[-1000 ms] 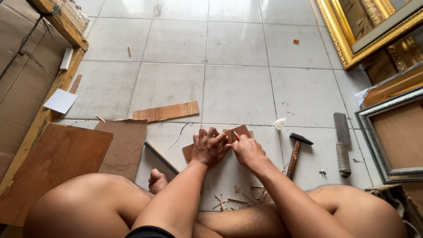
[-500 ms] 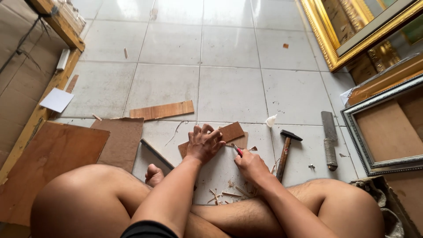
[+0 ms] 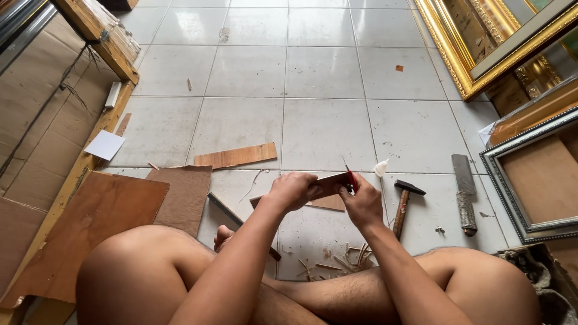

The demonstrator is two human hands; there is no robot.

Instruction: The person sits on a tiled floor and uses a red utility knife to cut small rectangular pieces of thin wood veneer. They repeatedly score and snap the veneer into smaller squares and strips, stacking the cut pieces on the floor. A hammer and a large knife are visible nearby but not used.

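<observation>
I sit cross-legged on a white tiled floor. My left hand point(image 3: 293, 190) grips a thin brown wooden board piece point(image 3: 328, 185), lifted off the floor and tilted. My right hand point(image 3: 361, 204) holds a small red-handled knife point(image 3: 350, 179) with its blade against the board's right end. Wood shavings point(image 3: 334, 263) lie on the tile between my legs.
A hammer point(image 3: 403, 203) and a cleaver-like blade point(image 3: 465, 189) lie to the right. A wood strip point(image 3: 236, 156), brown boards point(image 3: 183, 195) and a dark stick point(image 3: 226, 209) lie to the left. Gold and dark picture frames point(image 3: 512, 174) stand right; cardboard point(image 3: 36, 114) stands left.
Both hands raised the board piece off the floor. The right hand shifted to the board's right end with the knife.
</observation>
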